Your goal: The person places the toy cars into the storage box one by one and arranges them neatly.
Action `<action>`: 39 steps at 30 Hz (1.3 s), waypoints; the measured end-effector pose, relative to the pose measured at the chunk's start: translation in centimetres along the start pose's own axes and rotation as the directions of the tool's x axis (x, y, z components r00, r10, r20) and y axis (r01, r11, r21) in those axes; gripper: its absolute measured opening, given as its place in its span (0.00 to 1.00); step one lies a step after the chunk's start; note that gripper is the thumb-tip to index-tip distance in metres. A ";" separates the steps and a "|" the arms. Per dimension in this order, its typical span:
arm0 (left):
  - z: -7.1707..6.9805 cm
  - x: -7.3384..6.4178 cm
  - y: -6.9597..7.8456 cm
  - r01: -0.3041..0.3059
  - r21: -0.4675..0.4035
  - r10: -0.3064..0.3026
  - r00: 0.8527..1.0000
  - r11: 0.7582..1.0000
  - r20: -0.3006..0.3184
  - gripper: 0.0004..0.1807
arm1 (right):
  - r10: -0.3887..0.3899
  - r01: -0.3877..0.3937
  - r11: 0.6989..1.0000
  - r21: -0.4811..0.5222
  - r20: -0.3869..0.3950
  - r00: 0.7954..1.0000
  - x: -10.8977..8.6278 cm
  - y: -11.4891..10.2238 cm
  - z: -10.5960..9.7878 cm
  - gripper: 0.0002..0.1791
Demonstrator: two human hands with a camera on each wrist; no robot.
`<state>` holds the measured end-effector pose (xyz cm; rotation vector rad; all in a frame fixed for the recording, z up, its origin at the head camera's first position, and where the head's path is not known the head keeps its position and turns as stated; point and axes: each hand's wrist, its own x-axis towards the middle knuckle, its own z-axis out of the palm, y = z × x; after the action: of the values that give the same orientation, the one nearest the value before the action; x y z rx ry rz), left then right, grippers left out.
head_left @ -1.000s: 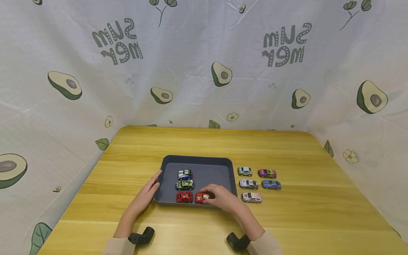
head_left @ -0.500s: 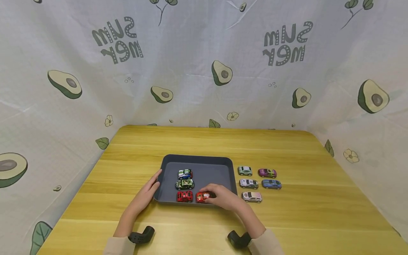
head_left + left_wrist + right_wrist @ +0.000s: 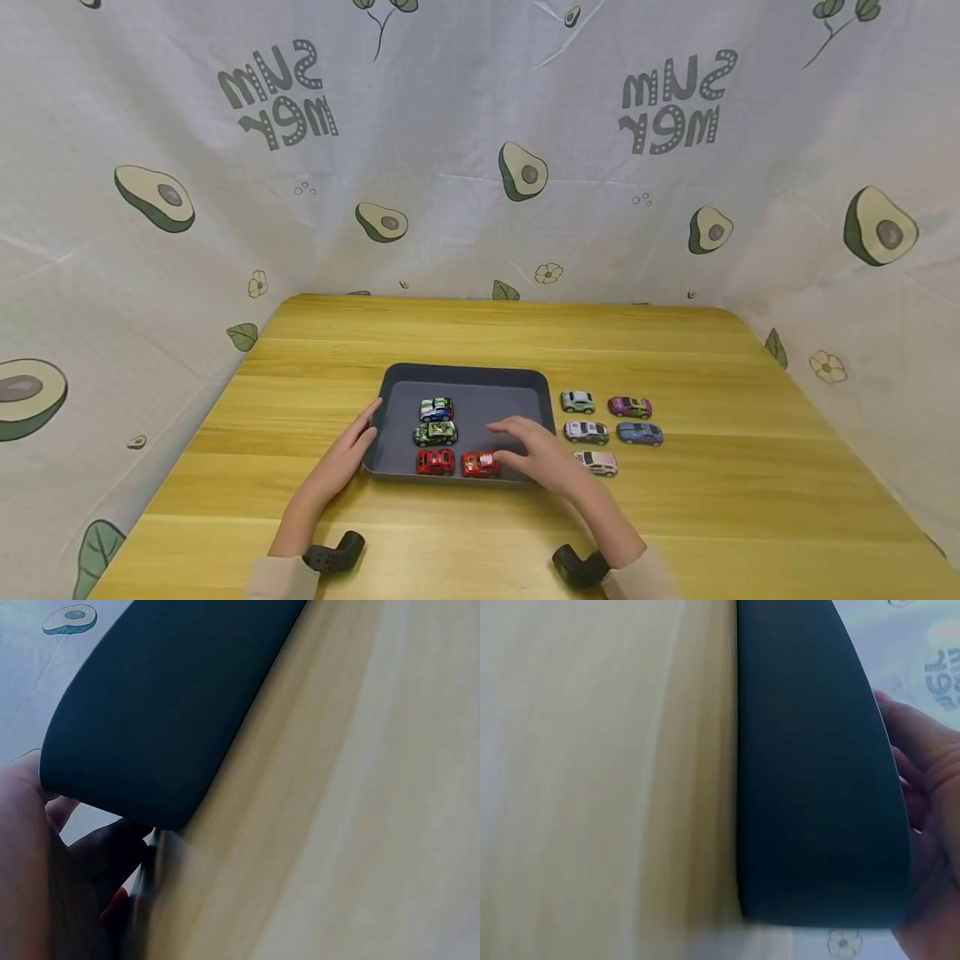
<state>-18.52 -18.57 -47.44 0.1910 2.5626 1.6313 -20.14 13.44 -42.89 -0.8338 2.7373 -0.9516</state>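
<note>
Car (image 3: 477, 465), red with pale markings, sits at the near side inside the tray (image 3: 468, 374), the right hand (image 3: 546, 454) beside it with fingers spread; the left hand (image 3: 343, 460) rests straight fingers against the left rim. Probably light, stiff and slick, it suits a pinch across its sides.

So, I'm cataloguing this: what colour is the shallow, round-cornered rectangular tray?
The tray is dark bluish-grey, clearest in the head view.
</note>
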 end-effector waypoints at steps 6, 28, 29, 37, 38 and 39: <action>0.0 0.1 0.0 0.004 -0.001 -0.004 1.000 1.000 -0.004 0.27 | -0.062 0.044 0.994 -0.103 -0.176 0.982 -0.9 1.4 -1.7 0.23; 0.1 0.1 0.1 0.018 -0.004 -0.018 1.000 1.000 0.002 0.27 | 0.086 -0.142 0.981 -0.132 -0.358 0.930 -5.7 9.2 -6.6 0.28; 0.1 0.0 0.1 0.019 -0.005 -0.019 1.000 1.000 0.002 0.27 | 0.104 -0.157 0.980 -0.124 -0.353 0.930 -5.9 9.5 -6.8 0.28; 0.2 -0.1 0.3 0.033 -0.006 -0.033 0.999 0.999 0.001 0.27 | 0.283 -0.318 0.944 -0.092 -0.274 0.919 -6.9 11.0 -7.7 0.30; 0.2 -0.1 0.3 0.032 -0.005 -0.032 0.999 0.999 0.002 0.27 | 0.292 -0.327 0.941 -0.092 -0.269 0.918 -7.0 11.1 -7.8 0.30; 0.1 -0.1 0.3 0.031 -0.006 -0.031 1.000 1.000 0.003 0.27 | 0.305 -0.336 0.938 -0.086 -0.260 0.916 -7.1 11.2 -7.8 0.29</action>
<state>-18.37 -18.32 -47.19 0.1523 2.5456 1.6267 -21.60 28.71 -43.94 -0.2740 3.0400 -0.8643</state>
